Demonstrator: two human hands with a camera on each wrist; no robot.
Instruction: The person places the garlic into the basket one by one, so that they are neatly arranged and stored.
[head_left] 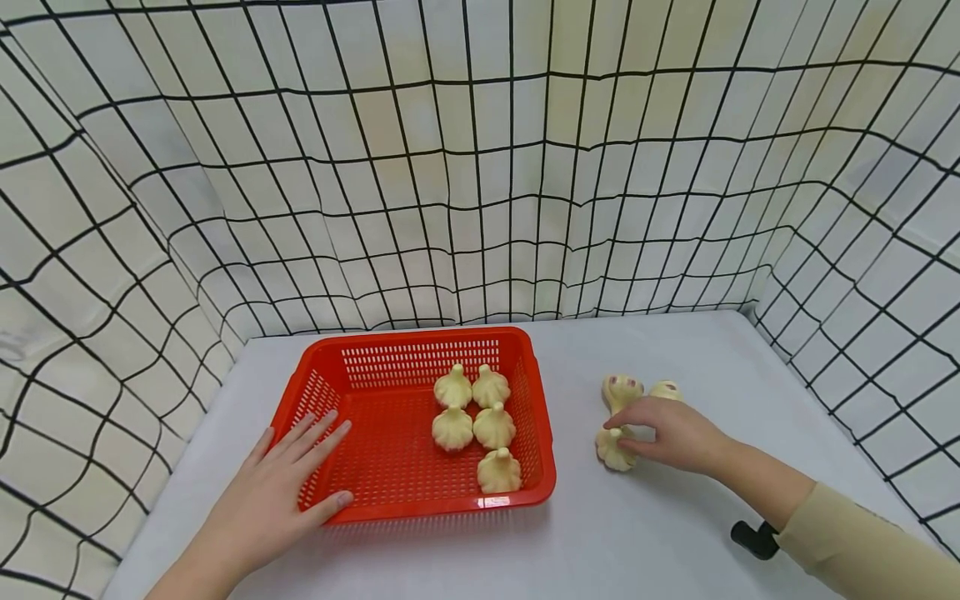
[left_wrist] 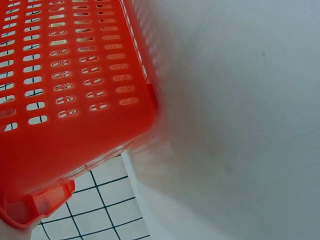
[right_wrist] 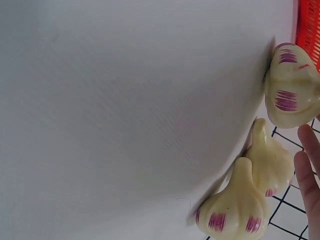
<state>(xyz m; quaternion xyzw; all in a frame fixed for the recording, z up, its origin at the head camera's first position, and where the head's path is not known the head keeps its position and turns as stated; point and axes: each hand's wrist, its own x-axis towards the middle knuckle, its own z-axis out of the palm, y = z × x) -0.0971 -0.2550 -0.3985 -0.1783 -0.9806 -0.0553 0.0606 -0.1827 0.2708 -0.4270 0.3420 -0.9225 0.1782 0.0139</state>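
Observation:
In the head view, my left hand (head_left: 273, 492) lies with fingers spread over the left front corner of a red plastic basket (head_left: 408, 510). Its thumb reaches across the front rim. Several cream garlic bulbs (head_left: 453, 428) sit in the basket's right half. Right of the basket, my right hand (head_left: 678, 433) pinches a garlic bulb (head_left: 613, 454) near its stem, between thumb and forefinger. The right wrist view shows this garlic bulb (right_wrist: 290, 90) with purple streaks, fingertips right beside it. Two more bulbs, one garlic bulb (head_left: 621, 390) and another garlic bulb (head_left: 665, 389), lie just behind that hand.
A white tabletop (head_left: 600, 542) carries everything. Black netting (head_left: 517, 200) over white sheeting walls it at the back and both sides. The left wrist view shows the basket's slotted side wall (left_wrist: 75, 120) beside the white surface. A black device (head_left: 753, 540) sits at the right sleeve.

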